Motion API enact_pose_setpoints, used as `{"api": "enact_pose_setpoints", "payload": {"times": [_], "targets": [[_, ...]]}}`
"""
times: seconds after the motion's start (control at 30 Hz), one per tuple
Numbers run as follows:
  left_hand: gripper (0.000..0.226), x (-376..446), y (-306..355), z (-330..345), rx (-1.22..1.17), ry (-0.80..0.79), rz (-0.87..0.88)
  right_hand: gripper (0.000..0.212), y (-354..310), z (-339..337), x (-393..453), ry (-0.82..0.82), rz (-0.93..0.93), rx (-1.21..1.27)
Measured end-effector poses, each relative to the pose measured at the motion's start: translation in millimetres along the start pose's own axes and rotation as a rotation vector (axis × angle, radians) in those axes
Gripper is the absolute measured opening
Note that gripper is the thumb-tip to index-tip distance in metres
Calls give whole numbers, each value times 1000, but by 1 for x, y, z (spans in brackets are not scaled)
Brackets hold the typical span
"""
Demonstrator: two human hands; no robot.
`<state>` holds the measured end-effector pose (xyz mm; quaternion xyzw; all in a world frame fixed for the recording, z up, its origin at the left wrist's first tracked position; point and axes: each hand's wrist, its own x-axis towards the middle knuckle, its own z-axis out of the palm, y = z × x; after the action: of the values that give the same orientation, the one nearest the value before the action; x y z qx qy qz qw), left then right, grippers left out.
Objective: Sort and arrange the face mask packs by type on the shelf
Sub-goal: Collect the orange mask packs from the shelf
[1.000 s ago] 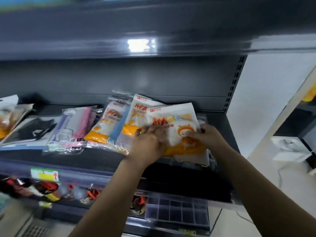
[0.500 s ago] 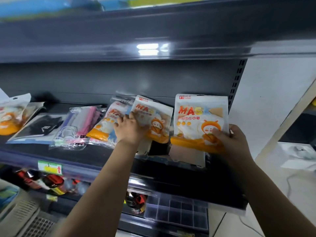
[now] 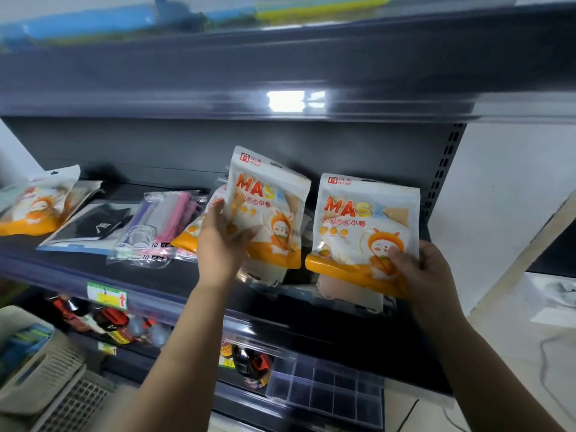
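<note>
While both arms reach up, the right hand (image 3: 419,269) pinches one white-and-orange plastic mask pack (image 3: 361,232) and the left hand (image 3: 223,241) grips a matching second pack (image 3: 268,210), both above the dark metal shelf (image 3: 93,263); farther back lie apparently clear packs (image 3: 349,291).

Lighting: bright, even, from overhead; I note a white glare patch (image 3: 295,100) on the upper shelf edge (image 3: 187,101). Blur: top and left margins smeared. Wide-angle bowing at edges. Lower shelf dim.
</note>
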<state>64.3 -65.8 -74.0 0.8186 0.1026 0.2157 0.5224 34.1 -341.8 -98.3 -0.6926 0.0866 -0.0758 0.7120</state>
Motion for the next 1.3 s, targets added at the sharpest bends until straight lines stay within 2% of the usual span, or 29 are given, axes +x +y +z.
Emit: {"api": "enact_pose_setpoints", "payload": {"times": [0.1,0.27,0.43,0.67,0.93,1.3], "targets": [[78,-16,3,-14,-192,30,-28,42,1,8,-5,-45,-38,4],[68,-37,-1,-37,-227,124,-36,33,-1,24,-12,-147,-48,74],[60,-51,-16,-62,-411,165,-134,29,-5,40,-20,-221,-37,138],[59,-49,-41,-97,-420,243,-142,53,-9,80,-32,-228,-40,161],[51,-50,-68,-177,-366,364,-139,38,-13,165,-59,-282,-17,204],[58,-51,-116,-299,-368,423,-170,38,-7,290,-109,-367,-5,261]]}}
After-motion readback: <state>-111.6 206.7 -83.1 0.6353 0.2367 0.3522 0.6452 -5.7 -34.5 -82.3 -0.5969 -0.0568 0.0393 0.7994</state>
